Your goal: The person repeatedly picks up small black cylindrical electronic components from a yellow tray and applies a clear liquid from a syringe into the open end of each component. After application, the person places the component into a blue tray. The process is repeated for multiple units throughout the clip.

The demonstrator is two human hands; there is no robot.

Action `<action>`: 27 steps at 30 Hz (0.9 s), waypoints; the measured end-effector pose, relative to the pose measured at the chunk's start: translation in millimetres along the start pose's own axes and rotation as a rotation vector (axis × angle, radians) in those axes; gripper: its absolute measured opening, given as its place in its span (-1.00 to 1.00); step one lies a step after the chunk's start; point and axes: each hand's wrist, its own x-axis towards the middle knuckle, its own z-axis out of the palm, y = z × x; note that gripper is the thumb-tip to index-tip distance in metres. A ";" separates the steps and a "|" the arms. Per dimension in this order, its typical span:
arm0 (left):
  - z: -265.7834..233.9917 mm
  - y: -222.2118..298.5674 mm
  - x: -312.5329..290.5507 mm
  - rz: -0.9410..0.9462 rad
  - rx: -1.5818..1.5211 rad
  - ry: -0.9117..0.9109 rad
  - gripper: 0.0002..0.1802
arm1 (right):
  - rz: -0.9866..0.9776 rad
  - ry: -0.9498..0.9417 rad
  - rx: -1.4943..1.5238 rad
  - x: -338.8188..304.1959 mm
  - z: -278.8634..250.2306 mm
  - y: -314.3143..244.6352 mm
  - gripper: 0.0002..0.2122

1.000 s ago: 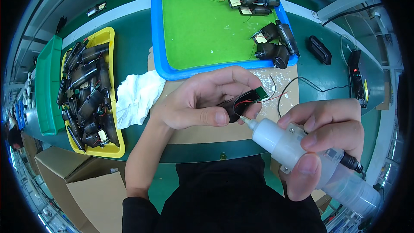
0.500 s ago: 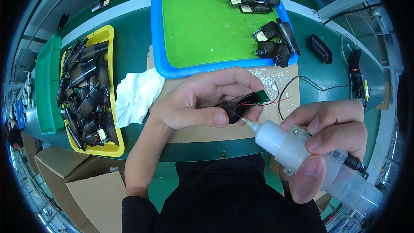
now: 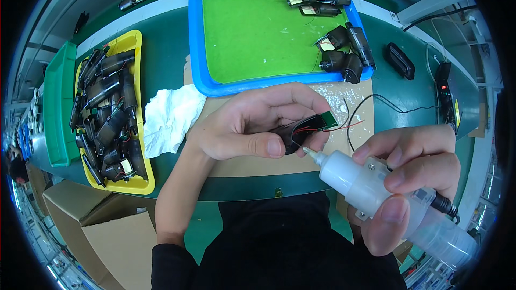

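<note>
My left hand (image 3: 252,123) is closed round a black-wrapped electronic part (image 3: 289,134), which has thin red and dark wires and a small green circuit board (image 3: 327,120) at its end. In my right hand (image 3: 411,180) is a translucent white glue dispenser (image 3: 357,180), its fingers wrapped about the body. The narrow nozzle (image 3: 308,151) points up and left, close to the open end of the black part; whether it touches cannot be made out. A black cable fitting (image 3: 444,204) sits on the dispenser's side.
A blue tray (image 3: 198,37) with a green lining holds several black parts (image 3: 359,45). On the left stand a yellow bin (image 3: 145,187) full of similar parts, a green bin (image 3: 59,107) and a crumpled white cloth (image 3: 173,121). Cardboard (image 3: 252,166) lies under my hands; a cable (image 3: 395,108) runs right.
The glue dispenser and my right hand have shifted very slightly right. My left hand keeps its hold on the black part, almost still.
</note>
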 end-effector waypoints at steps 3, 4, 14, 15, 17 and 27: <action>-1.4 -0.7 -0.3 -0.009 -0.006 -0.015 -0.26 | -0.003 -0.005 0.001 -0.2 -0.8 0.6 -0.76; -1.8 -0.9 0.1 -0.007 -0.006 -0.017 -0.26 | 0.005 -0.003 0.007 0.9 0.2 -0.2 -0.76; -7.3 2.0 -3.0 0.024 0.018 -0.009 -0.28 | 0.074 0.235 0.080 -3.0 16.2 -6.4 -0.69; -7.1 5.4 -2.9 0.018 0.018 0.003 -0.29 | 0.064 0.290 0.116 -3.0 15.6 -5.7 -0.69; -8.7 6.3 4.0 0.081 0.075 0.021 -0.38 | 0.083 0.291 0.106 -9.7 2.4 -5.9 -0.72; -0.3 79.1 -81.5 0.359 1.396 0.775 -0.50 | 0.352 -0.088 -0.209 -68.2 -11.1 73.1 -0.94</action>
